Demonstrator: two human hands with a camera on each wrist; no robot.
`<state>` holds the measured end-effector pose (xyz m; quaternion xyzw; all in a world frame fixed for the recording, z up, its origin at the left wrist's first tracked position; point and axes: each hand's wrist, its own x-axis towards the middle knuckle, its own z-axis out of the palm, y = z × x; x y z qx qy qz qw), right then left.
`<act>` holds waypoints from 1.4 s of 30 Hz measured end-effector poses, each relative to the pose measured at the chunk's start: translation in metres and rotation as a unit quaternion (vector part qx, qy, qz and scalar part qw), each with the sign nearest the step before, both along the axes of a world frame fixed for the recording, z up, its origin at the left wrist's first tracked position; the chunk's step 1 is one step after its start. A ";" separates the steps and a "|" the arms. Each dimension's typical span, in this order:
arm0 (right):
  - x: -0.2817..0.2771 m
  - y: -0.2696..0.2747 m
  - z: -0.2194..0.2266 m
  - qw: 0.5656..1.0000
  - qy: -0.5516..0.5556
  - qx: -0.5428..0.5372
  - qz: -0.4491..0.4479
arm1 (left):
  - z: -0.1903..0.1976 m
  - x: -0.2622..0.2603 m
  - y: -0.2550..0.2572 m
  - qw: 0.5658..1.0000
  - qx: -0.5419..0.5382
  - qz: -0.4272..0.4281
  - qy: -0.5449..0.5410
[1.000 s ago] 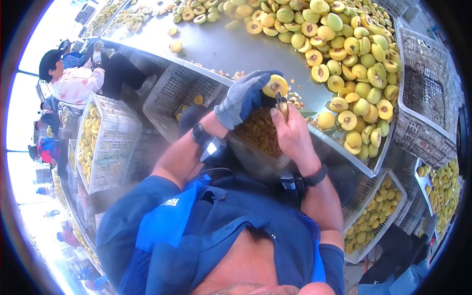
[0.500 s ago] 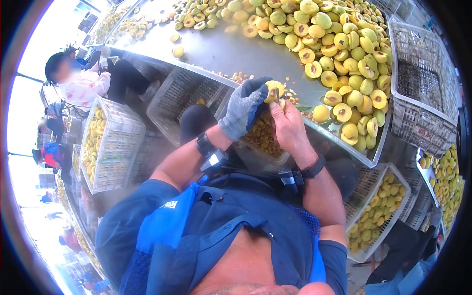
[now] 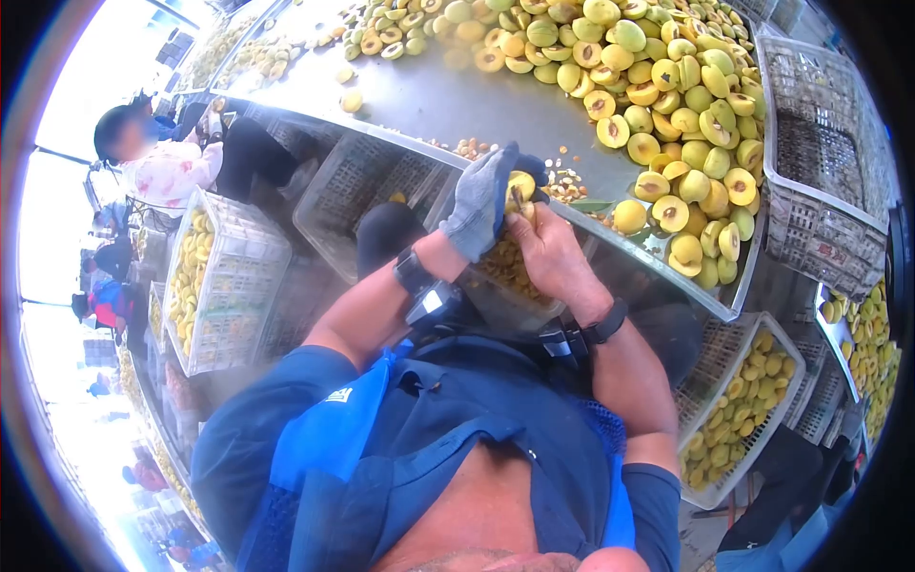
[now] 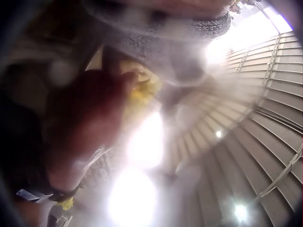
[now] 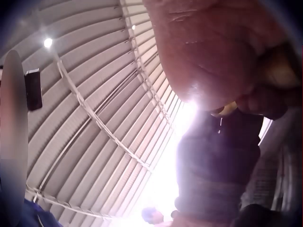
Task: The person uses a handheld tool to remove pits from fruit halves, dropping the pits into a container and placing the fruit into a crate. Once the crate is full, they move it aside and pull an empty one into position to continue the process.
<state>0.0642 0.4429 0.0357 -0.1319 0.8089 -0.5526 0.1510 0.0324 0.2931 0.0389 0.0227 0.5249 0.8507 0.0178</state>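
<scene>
In the head view my left hand (image 3: 478,200), in a grey and dark blue glove, holds a yellow stone fruit (image 3: 520,185) at the table's near edge. My bare right hand (image 3: 555,255) is close against it, gripping a small tool whose dark tip (image 3: 518,202) overlaps the fruit. A light tan handle (image 5: 280,71) shows within the right hand in the right wrist view; the rest is hidden by fingers. Bright yellow flesh (image 4: 142,92) appears between both hands in the left wrist view. Under them stands a crate of brownish-yellow pieces (image 3: 510,267).
A metal table (image 3: 457,95) bears a large heap of halved fruit (image 3: 667,105). Small pits (image 3: 564,181) lie near its edge. Plastic crates stand left (image 3: 233,305), right (image 3: 829,205) and lower right (image 3: 701,486). Another person (image 3: 172,167) sits at left.
The fruit has turned from its cut face showing to a narrower side view. Both hands have drawn closer together, and the tool's tip is less exposed.
</scene>
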 end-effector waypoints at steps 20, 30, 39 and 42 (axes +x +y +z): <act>0.003 0.007 0.021 0.806 -0.455 -0.368 0.083 | 0.003 -0.012 -0.004 0.935 -0.303 -0.003 0.186; 0.006 -0.001 0.011 0.903 -0.374 -0.188 0.100 | 0.013 -0.006 -0.029 0.947 -0.297 0.028 0.117; 0.015 0.004 0.011 0.992 -0.043 -0.062 0.102 | 0.004 -0.026 -0.183 0.732 -0.633 0.237 -0.087; 0.016 0.011 0.034 0.992 -0.035 -0.051 0.107 | 0.000 -0.059 -0.192 0.677 -0.676 0.291 0.030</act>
